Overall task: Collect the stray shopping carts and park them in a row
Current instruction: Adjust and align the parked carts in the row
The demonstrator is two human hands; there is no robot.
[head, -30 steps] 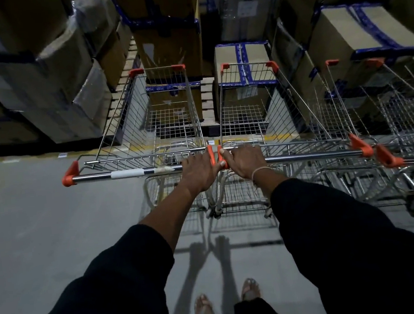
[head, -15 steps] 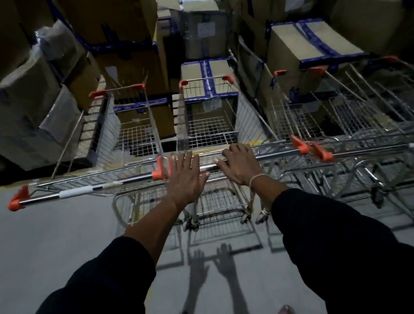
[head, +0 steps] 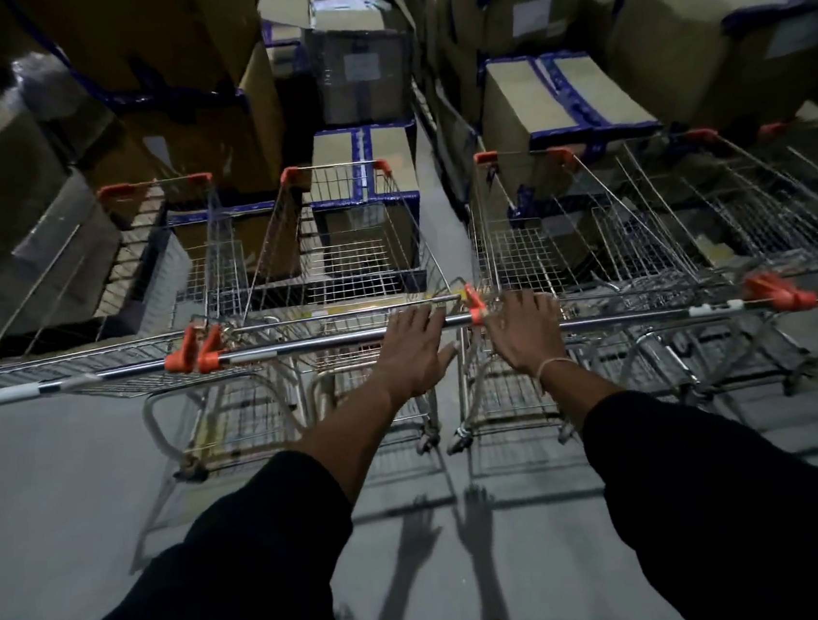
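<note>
We counted four silver wire shopping carts with orange handle caps side by side, facing stacked brown cardboard boxes [head: 563,112]. Our left hand [head: 414,354] lay flat, fingers spread, on the second cart's chrome handle bar [head: 329,342]; half a second before it was beside the leftmost cart's [head: 93,302] end cap. Our right hand [head: 526,335] rested with loosely curled fingers on the third cart's handle [head: 650,317], which lay under the fingertips; the fourth cart [head: 766,221] stood rightward

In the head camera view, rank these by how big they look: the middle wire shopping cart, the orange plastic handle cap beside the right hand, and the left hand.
1. Middle wire shopping cart
2. Left hand
3. Orange plastic handle cap
</note>
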